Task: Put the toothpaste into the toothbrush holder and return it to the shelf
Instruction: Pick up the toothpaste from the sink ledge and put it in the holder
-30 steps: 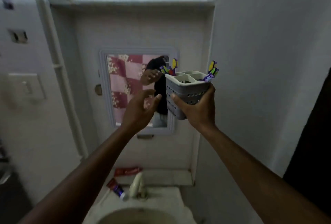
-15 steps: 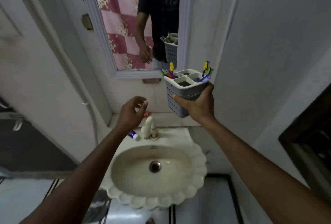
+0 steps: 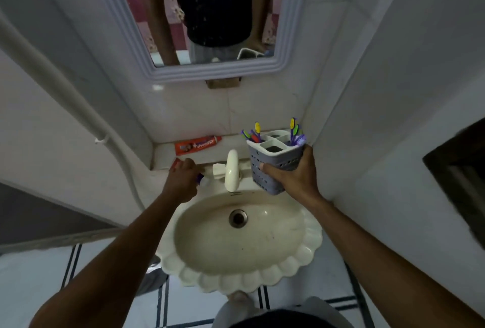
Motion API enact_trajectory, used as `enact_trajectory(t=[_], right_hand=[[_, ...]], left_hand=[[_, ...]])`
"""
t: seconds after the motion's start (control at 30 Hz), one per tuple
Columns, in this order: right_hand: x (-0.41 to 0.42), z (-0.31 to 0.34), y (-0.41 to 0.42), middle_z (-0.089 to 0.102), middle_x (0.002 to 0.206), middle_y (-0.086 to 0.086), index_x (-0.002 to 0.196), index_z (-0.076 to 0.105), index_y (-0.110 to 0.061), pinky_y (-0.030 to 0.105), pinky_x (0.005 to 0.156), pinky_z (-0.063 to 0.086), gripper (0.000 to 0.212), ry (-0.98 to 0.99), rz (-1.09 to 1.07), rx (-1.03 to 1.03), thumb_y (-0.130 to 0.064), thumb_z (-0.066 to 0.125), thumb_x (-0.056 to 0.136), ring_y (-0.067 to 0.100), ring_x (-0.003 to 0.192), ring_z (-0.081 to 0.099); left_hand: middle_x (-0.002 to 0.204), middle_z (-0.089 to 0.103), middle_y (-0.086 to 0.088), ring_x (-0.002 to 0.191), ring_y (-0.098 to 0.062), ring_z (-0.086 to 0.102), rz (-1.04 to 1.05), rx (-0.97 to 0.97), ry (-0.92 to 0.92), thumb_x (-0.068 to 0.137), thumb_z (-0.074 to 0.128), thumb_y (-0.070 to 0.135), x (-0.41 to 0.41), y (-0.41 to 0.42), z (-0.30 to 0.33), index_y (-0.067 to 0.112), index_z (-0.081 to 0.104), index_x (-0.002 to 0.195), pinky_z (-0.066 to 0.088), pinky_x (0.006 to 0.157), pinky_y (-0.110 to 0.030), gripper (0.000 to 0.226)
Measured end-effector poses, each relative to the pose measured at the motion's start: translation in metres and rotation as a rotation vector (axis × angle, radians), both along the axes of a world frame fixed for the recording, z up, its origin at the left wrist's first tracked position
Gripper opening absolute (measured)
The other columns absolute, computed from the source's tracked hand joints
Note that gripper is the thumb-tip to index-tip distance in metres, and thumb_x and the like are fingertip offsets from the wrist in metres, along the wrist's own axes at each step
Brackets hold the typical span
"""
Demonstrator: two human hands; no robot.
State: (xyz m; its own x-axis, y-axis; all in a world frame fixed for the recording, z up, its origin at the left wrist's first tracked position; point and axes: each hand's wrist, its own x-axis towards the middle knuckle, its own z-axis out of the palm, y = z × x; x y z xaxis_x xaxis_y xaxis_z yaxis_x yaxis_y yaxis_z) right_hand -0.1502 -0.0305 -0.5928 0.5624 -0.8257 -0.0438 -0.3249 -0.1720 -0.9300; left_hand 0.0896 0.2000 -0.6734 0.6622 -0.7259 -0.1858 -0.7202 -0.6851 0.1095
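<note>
My right hand [image 3: 295, 182] grips a grey perforated toothbrush holder [image 3: 273, 162] upright above the back right of the sink; several coloured toothbrushes [image 3: 256, 135] stand in its compartments. My left hand [image 3: 182, 182] is curled over a small toothpaste tube [image 3: 200, 178] lying on the sink's back edge left of the tap. Only the tube's red end and its purple-and-white cap end show beside my fingers. A second, orange toothpaste [image 3: 198, 144] lies on the tiled ledge behind.
A cream tap [image 3: 232, 170] stands between my hands. The scalloped sink [image 3: 236, 274] is below, and a framed mirror [image 3: 210, 71] hangs above the ledge. The right wall is close beside the holder. A white pipe [image 3: 78, 107] runs down the left wall.
My view has tilted down from the mirror to the sink. My left hand dropped and closed over the small tube. My right hand lowered the holder toward the ledge.
</note>
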Motion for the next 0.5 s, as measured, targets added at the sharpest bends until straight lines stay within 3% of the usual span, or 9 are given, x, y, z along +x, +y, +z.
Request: enact_trajectory(t=[0.1,0.13,0.2,0.27,0.33,0.37,0.43,0.5], right_hand=[[0.000,-0.019,0.003,0.066,0.135,-0.007,0.141,0.054,-0.026,-0.001,0.082,0.046,0.100,0.059,-0.035,-0.007,-0.034,0.111,0.059,0.013,0.120,0.067],[0.000,-0.024,0.005,0.067,0.135,-0.007,0.144,0.055,-0.023,0.003,0.085,0.050,0.105,0.078,-0.049,-0.014,-0.041,0.110,0.056,0.015,0.122,0.068],[0.001,-0.033,0.008,0.067,0.138,-0.004,0.150,0.054,-0.025,0.024,0.094,0.060,0.121,0.110,-0.083,-0.021,-0.060,0.105,0.047,0.021,0.128,0.067],[0.005,-0.039,0.009,0.065,0.142,-0.001,0.154,0.050,-0.027,0.036,0.098,0.060,0.129,0.140,-0.105,-0.028,-0.069,0.101,0.043,0.024,0.132,0.063],[0.009,-0.045,0.009,0.064,0.145,0.001,0.155,0.048,-0.024,0.033,0.097,0.056,0.129,0.143,-0.097,-0.025,-0.065,0.102,0.045,0.025,0.134,0.062],[0.011,-0.048,0.009,0.063,0.146,0.001,0.156,0.047,-0.022,0.031,0.097,0.054,0.128,0.141,-0.091,-0.017,-0.059,0.105,0.048,0.025,0.135,0.062],[0.013,-0.055,0.011,0.061,0.148,0.001,0.156,0.044,-0.019,0.032,0.100,0.054,0.125,0.144,-0.072,0.010,-0.049,0.108,0.053,0.025,0.136,0.062],[0.011,-0.062,0.012,0.060,0.150,0.002,0.155,0.039,-0.018,0.039,0.105,0.059,0.128,0.149,-0.036,0.026,-0.052,0.109,0.054,0.025,0.137,0.063]], left_hand=[[0.138,0.052,-0.006,0.128,-0.029,0.050,-0.125,0.101,-0.122,0.084,0.081,0.019,0.007,-0.004,-0.007,0.028,0.066,0.134,0.036,0.116,-0.046,0.053],[0.140,0.052,-0.005,0.129,-0.029,0.050,-0.153,0.107,-0.160,0.084,0.081,0.018,0.010,-0.004,-0.008,0.028,0.066,0.134,0.035,0.116,-0.046,0.053],[0.139,0.058,-0.002,0.128,-0.028,0.052,-0.176,0.082,-0.218,0.083,0.079,0.016,0.013,-0.001,-0.011,0.028,0.066,0.133,0.034,0.115,-0.046,0.053],[0.133,0.067,-0.002,0.129,-0.028,0.057,-0.123,0.019,-0.200,0.083,0.077,0.012,0.014,0.004,-0.016,0.028,0.063,0.133,0.030,0.121,-0.051,0.055],[0.128,0.070,-0.005,0.126,-0.030,0.063,0.022,-0.104,-0.139,0.089,0.075,0.015,0.014,0.009,-0.016,0.027,0.059,0.135,0.028,0.124,-0.059,0.050],[0.125,0.070,-0.007,0.120,-0.032,0.066,0.117,-0.194,-0.085,0.095,0.070,0.021,0.013,0.011,-0.011,0.027,0.057,0.136,0.034,0.122,-0.060,0.043],[0.117,0.066,-0.011,0.098,-0.033,0.069,0.290,-0.458,0.056,0.104,0.062,0.036,0.008,0.010,0.010,0.023,0.052,0.134,0.057,0.093,-0.053,0.034],[0.108,0.065,-0.009,0.076,-0.027,0.069,0.433,-0.738,0.233,0.107,0.058,0.044,-0.012,-0.001,0.053,0.022,0.049,0.134,0.060,0.060,-0.041,0.036]])
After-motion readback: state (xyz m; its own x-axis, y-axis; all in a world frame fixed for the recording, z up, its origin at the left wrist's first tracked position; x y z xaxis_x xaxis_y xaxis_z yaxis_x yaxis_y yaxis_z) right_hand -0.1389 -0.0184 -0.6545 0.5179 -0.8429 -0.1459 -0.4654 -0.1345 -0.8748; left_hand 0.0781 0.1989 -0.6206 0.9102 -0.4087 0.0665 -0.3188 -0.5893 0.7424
